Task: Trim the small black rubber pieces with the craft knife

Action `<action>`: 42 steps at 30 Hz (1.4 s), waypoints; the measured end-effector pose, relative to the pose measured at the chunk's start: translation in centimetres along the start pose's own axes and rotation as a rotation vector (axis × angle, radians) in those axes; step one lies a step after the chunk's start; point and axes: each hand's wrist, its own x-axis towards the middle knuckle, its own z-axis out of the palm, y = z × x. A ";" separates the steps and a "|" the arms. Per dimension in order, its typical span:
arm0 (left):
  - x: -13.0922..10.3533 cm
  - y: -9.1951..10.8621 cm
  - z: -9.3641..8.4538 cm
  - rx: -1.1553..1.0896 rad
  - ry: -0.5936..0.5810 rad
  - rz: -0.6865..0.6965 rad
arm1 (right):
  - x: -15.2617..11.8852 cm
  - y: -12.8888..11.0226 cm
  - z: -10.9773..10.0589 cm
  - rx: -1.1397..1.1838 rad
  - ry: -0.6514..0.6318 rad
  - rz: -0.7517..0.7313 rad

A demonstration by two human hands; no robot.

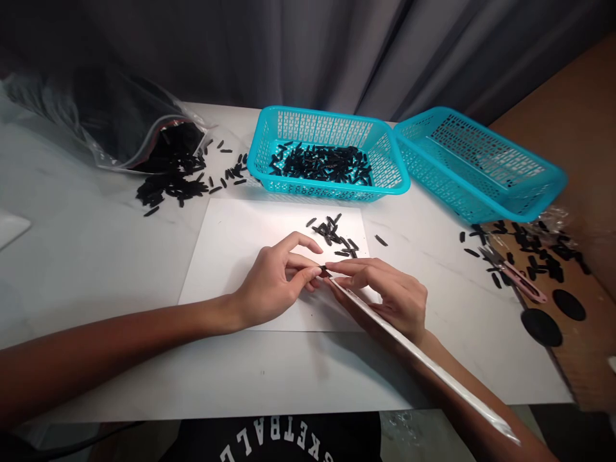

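Over a white sheet (216,256), my left hand (279,279) pinches a small black piece (324,269) between thumb and index finger. My right hand (385,292) meets it at that piece, its fingers closed round the end of a long, thin white strip (414,346) that runs back along the right forearm toward the lower right. The strip's tip touches or nearly touches the black piece. Just beyond the hands, several loose black pieces (328,231) lie on the sheet.
A turquoise basket (332,189) holds many black pieces; another basket (481,173) stands right of it. An open plastic bag (115,128) spills black pieces at the left. Pink-handled scissors (524,282), two black discs (541,327) and more pieces lie at the right.
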 end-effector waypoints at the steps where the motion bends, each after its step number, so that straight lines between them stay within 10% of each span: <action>1: 0.0 0.1 0.0 0.005 0.002 0.003 | 0.1 0.1 0.0 -0.025 -0.003 -0.031; 13: -0.4 -0.2 0.1 0.050 -0.035 0.026 | 0.0 -0.8 1.3 -0.382 -0.029 -0.381; 42: 0.0 0.0 -0.2 0.015 -0.044 0.043 | 0.5 0.2 -1.3 0.012 -0.121 -0.078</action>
